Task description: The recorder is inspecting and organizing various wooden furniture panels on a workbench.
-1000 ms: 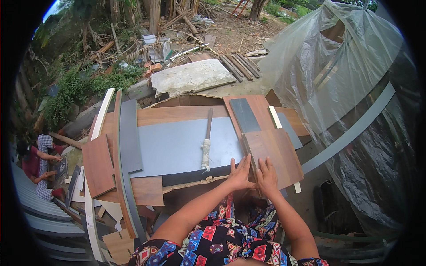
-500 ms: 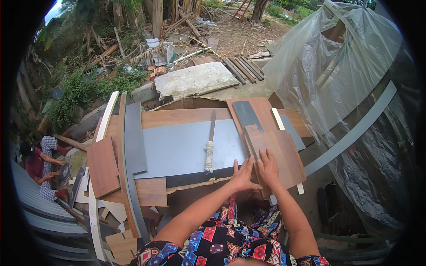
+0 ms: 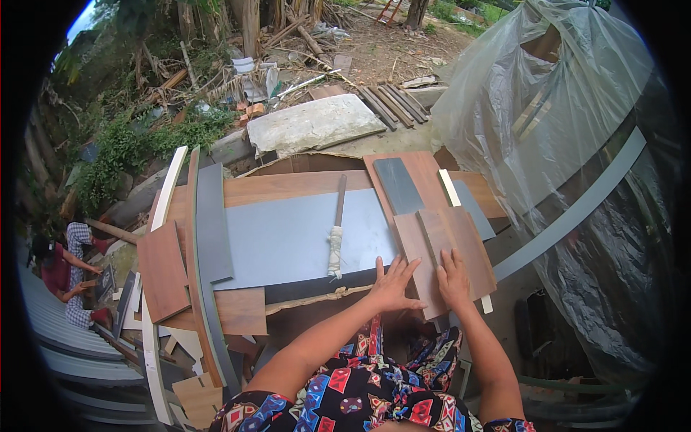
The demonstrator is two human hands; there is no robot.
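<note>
My left hand (image 3: 392,286) has its fingers spread at the left edge of a narrow brown wood-grain board (image 3: 419,263), with the thumb reaching over its near end. My right hand (image 3: 453,281) lies with fingers extended on a wider brown board (image 3: 466,248), just right of the step where the two boards meet. Both boards rest on other panels at the right of the work surface. Left of my hands, a stick-like tool with a cloth-wrapped handle (image 3: 335,252) lies on a large grey panel (image 3: 288,241).
Long strips (image 3: 196,237) and a brown board (image 3: 164,270) lie across the left side. A dark grey piece (image 3: 399,186) lies beyond the boards. Plastic sheeting (image 3: 554,122) hangs at right, near a long grey strip (image 3: 583,223). Another person (image 3: 61,270) sits far left.
The narrow board's face has come into view and spread out to the left of the wider board. My right hand has shifted right; my left hand has stayed near the same place.
</note>
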